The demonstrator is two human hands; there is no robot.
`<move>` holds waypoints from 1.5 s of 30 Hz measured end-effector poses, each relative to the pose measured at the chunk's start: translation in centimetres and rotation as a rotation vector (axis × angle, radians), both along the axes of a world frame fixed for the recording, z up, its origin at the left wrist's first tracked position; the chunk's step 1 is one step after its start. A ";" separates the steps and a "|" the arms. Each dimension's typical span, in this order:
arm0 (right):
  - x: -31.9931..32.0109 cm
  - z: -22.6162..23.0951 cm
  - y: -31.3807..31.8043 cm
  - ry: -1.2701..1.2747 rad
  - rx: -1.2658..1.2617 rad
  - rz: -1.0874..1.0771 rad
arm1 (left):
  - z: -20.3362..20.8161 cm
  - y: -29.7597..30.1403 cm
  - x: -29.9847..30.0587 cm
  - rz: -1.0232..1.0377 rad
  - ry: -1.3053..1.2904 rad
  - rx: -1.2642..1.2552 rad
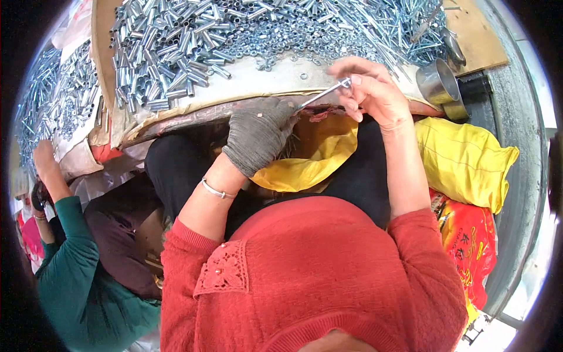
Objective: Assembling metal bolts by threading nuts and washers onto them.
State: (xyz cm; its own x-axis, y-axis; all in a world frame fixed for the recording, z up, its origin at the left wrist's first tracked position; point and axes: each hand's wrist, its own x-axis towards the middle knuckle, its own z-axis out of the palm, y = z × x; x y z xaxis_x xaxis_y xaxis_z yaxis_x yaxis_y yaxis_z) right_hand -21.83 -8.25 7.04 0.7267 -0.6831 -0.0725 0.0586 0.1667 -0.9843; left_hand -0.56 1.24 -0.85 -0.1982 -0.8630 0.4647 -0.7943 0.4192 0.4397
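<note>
My left hand [258, 134], in a dark grey knit glove, is closed around the lower end of a thin metal bolt [321, 95]. The bolt slants up to the right, and a small nut [346, 83] sits at its far tip. Bare and curled about that tip, my right hand [380, 98] has its thumb against the nut. The exact contact of its other fingers is hard to see. Beneath both hands, between my knees, a yellow sack [305, 175] hangs with its mouth spread, and some thin metal pieces show inside, partly hidden by the glove.
Metal sleeves [170, 56] heap on the worktable ahead, with small nuts and washers [293, 36] mid-table and long bolts [404, 26] at right. A metal cup [437, 82] stands at the right edge near a full yellow sack [463, 158]. A co-worker in a green sleeve [76, 226] sits at left.
</note>
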 end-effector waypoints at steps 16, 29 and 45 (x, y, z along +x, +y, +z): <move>12.0 -7.9 -3.8 0.987 -1.279 -0.313 | 1.7 -0.8 2.6 0.088 1.145 0.563; 7.1 -4.0 -3.4 -0.097 -0.225 -0.515 | 0.1 -1.0 1.4 0.000 0.539 0.525; 6.5 -2.1 -1.1 0.234 -1.529 -0.538 | -0.4 -0.7 0.5 -0.062 0.585 0.441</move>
State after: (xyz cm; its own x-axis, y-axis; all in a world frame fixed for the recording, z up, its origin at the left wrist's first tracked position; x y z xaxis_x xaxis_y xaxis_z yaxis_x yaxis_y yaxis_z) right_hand -15.28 -9.36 4.91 0.4668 -0.3744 0.8012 -0.3807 -0.9028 -0.2001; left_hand -0.05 0.57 -1.25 -0.0783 -0.9895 0.1217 -0.3585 0.1418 0.9227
